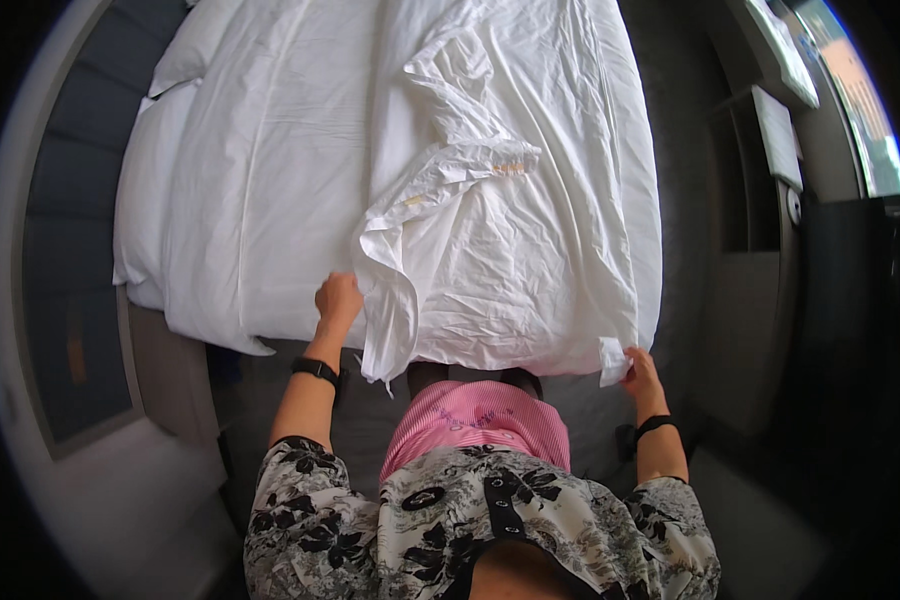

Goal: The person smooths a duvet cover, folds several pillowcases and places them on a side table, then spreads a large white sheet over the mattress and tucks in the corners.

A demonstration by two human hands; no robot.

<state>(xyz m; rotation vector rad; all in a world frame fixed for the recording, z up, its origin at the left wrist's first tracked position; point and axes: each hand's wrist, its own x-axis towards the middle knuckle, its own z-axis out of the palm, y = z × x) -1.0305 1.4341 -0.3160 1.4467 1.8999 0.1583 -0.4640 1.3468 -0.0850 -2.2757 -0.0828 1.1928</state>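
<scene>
A white duvet cover (pixel 495 277) lies wrinkled across the foot half of the bed. Its open edge (pixel 390 247) is turned back in loose folds, with ties hanging at the near end. My left hand (pixel 337 301) is curled into a fist against the left side of this edge; its fingertips are hidden, so I cannot tell whether cloth is pinched in them. At the near right corner of the bed, my right hand (pixel 641 373) grips the corner of the cover, where a small white flap (pixel 613 361) sticks out beside the fingers.
A smooth white sheet (pixel 307 187) covers the bed's left part, with white pillows (pixel 150 187) at the headboard end. To the right stand a dark cabinet (pixel 742 300) and a window (pixel 855 90). A grey padded panel (pixel 82 247) lines the left wall.
</scene>
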